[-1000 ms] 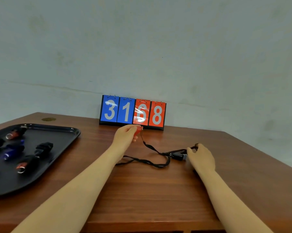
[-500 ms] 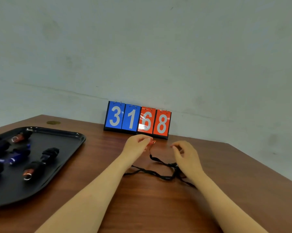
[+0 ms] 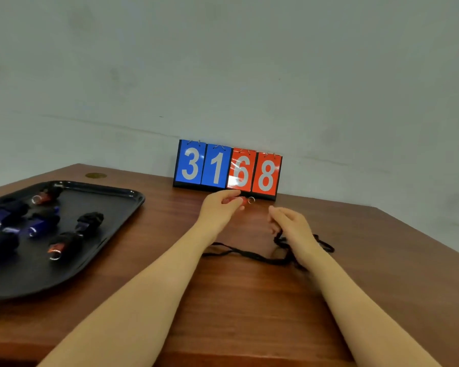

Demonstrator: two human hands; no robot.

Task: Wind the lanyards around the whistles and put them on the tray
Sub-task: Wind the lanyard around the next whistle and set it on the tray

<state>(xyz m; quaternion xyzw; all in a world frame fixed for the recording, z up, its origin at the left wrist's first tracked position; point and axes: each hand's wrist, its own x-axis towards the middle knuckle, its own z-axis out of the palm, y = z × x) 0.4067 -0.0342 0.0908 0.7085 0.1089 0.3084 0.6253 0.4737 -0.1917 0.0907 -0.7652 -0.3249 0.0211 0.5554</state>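
Head view: your left hand (image 3: 217, 211) pinches the red whistle (image 3: 243, 200) by its body, near the table's (image 3: 249, 300) back edge, just in front of the scoreboard (image 3: 227, 168); the ring (image 3: 251, 200) sticks out to the right. Your right hand (image 3: 293, 229) is loosely curled with the black lanyard (image 3: 249, 256) running under it; can't tell if it really pinches the cord. The rest of the cord lies slack on the table towards the front. Whistle looks light, hard, probably smooth plastic, so keep the pinch on its body. Lanyard is soft, limp, will tangle and spring loose; take it near the ring and wind under tension. Wound whistles already sit on the tray (image 3: 133, 198) at the left edge.
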